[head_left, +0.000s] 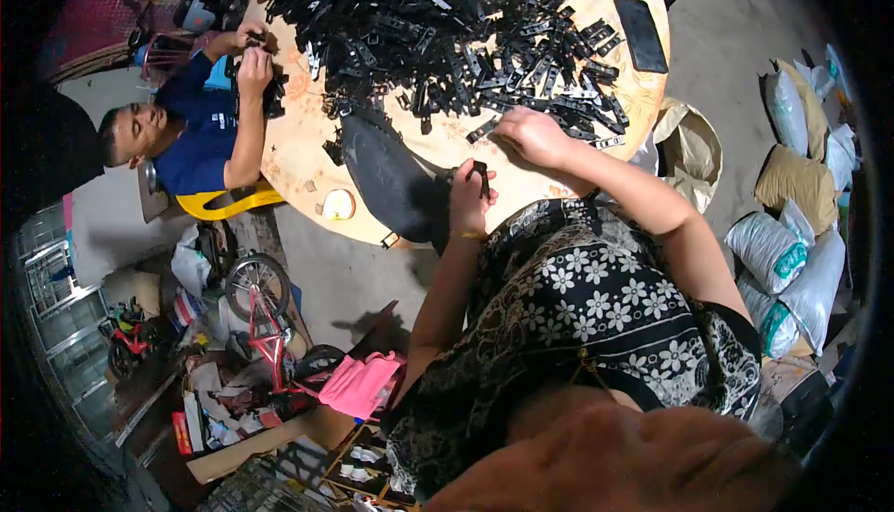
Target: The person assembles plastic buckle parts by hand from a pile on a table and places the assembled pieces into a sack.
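My left hand (pixel 472 197) is closed around a small black plastic piece (pixel 480 172) at the table's near edge. Out over the round wooden table (pixel 303 163), my right hand (pixel 533 137) has its fingers together on the end of a slim black clip-like part (pixel 482 130). Just beyond it spreads a large heap of similar black parts (pixel 400 37), some with shiny metal bits. A smooth, dark grey, elongated thing (pixel 386 172) lies on the tabletop left of my left hand.
Two phones (pixel 641 34) lie at the table's right. A pale round thing with a reddish edge (pixel 337 204) sits near left. Across, a co-worker (pixel 200 130) handles small parts. An open sack (pixel 689 154) stands beside the table; filled bags (pixel 782 251) line the right. A bicycle (pixel 265 326) stands lower left.
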Action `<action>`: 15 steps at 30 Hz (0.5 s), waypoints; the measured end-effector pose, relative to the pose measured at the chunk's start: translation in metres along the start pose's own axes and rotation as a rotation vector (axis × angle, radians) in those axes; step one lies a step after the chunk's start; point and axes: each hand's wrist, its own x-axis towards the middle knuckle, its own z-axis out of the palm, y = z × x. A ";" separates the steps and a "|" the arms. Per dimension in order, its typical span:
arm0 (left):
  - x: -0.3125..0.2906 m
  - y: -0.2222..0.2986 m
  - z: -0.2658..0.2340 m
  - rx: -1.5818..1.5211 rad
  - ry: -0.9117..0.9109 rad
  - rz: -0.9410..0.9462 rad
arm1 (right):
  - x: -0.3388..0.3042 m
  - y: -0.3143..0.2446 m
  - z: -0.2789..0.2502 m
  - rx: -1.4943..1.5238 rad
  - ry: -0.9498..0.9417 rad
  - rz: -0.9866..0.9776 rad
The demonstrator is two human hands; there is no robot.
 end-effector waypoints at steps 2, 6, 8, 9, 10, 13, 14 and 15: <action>-0.009 0.007 0.001 -0.052 -0.002 -0.018 | 0.014 0.001 0.010 -0.088 -0.039 -0.059; -0.018 0.019 0.003 -0.112 0.012 -0.024 | 0.045 -0.011 0.025 -0.122 -0.076 -0.146; -0.015 0.016 -0.003 -0.067 -0.106 0.002 | 0.065 -0.010 0.043 -0.174 0.003 -0.207; -0.018 0.020 0.002 -0.051 -0.041 0.004 | 0.077 -0.011 0.049 -0.225 0.026 -0.219; -0.018 0.017 -0.003 -0.053 -0.035 0.015 | 0.091 -0.018 0.054 -0.243 0.021 -0.205; -0.015 0.014 -0.007 -0.001 -0.138 0.068 | 0.124 -0.018 0.073 -0.366 0.087 -0.225; -0.016 0.013 -0.005 0.021 -0.112 0.090 | 0.131 -0.016 0.078 -0.367 0.095 -0.226; -0.017 0.013 -0.005 0.083 -0.111 0.103 | 0.137 -0.021 0.078 -0.386 -0.051 -0.135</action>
